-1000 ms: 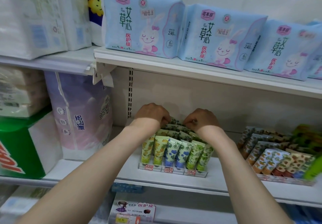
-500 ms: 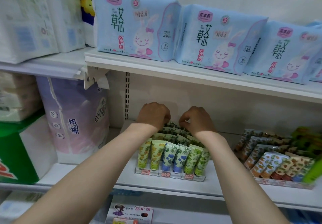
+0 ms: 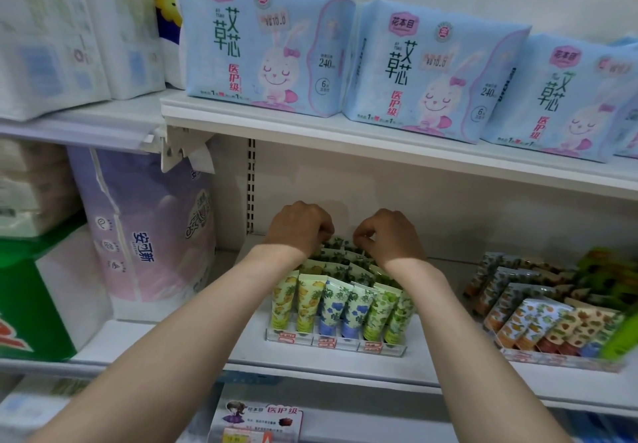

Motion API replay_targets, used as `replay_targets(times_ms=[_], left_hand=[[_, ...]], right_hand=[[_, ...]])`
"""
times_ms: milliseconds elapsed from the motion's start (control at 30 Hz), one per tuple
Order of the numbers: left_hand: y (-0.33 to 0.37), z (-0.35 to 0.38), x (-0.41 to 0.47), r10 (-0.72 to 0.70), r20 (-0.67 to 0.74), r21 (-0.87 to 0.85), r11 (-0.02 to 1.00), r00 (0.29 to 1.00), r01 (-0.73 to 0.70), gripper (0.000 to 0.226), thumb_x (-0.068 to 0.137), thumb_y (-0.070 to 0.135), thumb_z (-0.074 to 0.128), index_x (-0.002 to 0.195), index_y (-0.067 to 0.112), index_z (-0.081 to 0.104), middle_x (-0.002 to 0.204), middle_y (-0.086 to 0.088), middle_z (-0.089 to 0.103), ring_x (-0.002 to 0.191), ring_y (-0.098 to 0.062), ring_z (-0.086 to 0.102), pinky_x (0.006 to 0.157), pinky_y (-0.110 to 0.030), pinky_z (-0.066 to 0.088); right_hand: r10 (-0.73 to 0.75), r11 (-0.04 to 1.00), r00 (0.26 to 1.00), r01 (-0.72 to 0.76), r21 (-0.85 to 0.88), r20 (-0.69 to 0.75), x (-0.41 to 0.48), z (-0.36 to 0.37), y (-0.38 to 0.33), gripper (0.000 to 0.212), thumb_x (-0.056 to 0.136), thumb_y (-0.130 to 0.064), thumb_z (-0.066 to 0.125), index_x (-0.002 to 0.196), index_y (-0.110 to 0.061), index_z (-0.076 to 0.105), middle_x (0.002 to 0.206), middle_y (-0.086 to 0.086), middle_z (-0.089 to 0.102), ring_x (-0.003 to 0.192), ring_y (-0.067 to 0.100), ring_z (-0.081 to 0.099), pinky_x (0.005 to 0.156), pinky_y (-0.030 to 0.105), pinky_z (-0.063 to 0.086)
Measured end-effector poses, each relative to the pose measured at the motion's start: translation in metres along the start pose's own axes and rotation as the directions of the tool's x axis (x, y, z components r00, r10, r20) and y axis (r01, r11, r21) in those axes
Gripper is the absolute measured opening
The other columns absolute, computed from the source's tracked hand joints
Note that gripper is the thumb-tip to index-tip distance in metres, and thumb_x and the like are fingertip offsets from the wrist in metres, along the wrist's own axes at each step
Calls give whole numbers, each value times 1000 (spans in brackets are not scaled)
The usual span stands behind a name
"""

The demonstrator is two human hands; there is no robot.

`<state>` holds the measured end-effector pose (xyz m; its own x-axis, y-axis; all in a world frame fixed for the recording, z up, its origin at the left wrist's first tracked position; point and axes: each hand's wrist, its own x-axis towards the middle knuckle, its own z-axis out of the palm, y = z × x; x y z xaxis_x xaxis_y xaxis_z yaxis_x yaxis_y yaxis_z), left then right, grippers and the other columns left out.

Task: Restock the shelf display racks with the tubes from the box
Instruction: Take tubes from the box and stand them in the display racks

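Note:
A clear display rack (image 3: 335,343) on the middle shelf holds rows of small printed tubes (image 3: 340,308) in yellow, blue and green patterns, standing cap down. Both my arms reach over the front rows to the back of the rack. My left hand (image 3: 300,228) curls its fingers down over the tops of the rear tubes (image 3: 336,243) on the left. My right hand (image 3: 390,235) pinches the tops of rear tubes on the right. The fingertips are partly hidden behind the knuckles. The box is out of view.
A second rack (image 3: 552,359) of orange and green tubes stands to the right on the same shelf (image 3: 241,356). A purple tissue pack (image 3: 148,232) stands on the left. Blue pad packs (image 3: 269,45) line the upper shelf, whose edge (image 3: 345,132) hangs above my hands.
Both hands stay at the rear tubes with only small finger movements. The view has shifted slightly.

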<state>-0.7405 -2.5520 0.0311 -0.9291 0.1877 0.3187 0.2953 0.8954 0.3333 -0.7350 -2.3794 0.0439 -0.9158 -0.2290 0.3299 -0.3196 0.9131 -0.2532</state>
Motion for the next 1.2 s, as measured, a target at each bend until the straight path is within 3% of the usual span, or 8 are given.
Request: replay_targets(times_ms=[333,467,567,833,1033,1133,1200], left_hand=[[7,-14,-14,48,-74,-60,997,996,-52,22,94,27,58,111,27,71,114,1,70,105,-22,62,91,-31,46],[9,-20,-37,127,-138,-84,987,982,-140,15,89,23,66,101,27,75,103,4,73,98,-19,61,86,-32,50],[4,-18,-50,120,-147,-119,983,982,-138,11,85,25,72,94,30,76,96,8,73,91,-13,62,82,-30,53],[-7,-14,-49,39,-154,-131,990,987,-60,13,85,27,70,93,36,76,95,9,71,88,-11,63,80,-33,56],[-8,-21,-38,29,-89,-56,998,996,-34,15,90,29,65,101,31,74,103,4,72,101,-20,60,87,-34,50],[-12,-22,-35,-32,-115,-54,998,993,26,19,91,29,63,108,30,72,111,1,70,107,-21,59,90,-32,47],[-14,-22,-36,-42,-144,-58,998,989,34,21,92,26,62,110,28,72,114,0,69,110,-22,58,92,-32,46]], right_hand=[[-29,998,999,31,62,-23,-18,-7,-2,24,98,-21,51,107,-15,73,111,5,69,102,25,58,82,29,45],[-59,987,986,80,136,-156,-51,-2,-6,17,92,-21,63,105,-20,73,106,-1,66,100,19,58,88,27,47],[-41,993,994,51,102,-104,-61,-4,-6,15,90,-20,66,101,-21,75,102,-3,63,97,19,57,89,33,51],[-81,996,996,83,45,-36,-39,-17,-5,13,90,-17,65,91,-20,77,103,-2,62,100,19,54,81,21,38],[-39,998,999,39,48,-4,-2,-14,-8,18,94,-21,60,107,-20,73,115,3,64,110,23,53,85,28,38],[-49,998,996,45,49,78,13,-7,-11,22,94,-23,61,113,-20,70,122,2,65,115,23,55,94,31,40],[-60,996,989,51,67,135,19,-3,-16,22,92,-21,63,112,-17,72,118,2,68,109,21,61,93,28,43]])
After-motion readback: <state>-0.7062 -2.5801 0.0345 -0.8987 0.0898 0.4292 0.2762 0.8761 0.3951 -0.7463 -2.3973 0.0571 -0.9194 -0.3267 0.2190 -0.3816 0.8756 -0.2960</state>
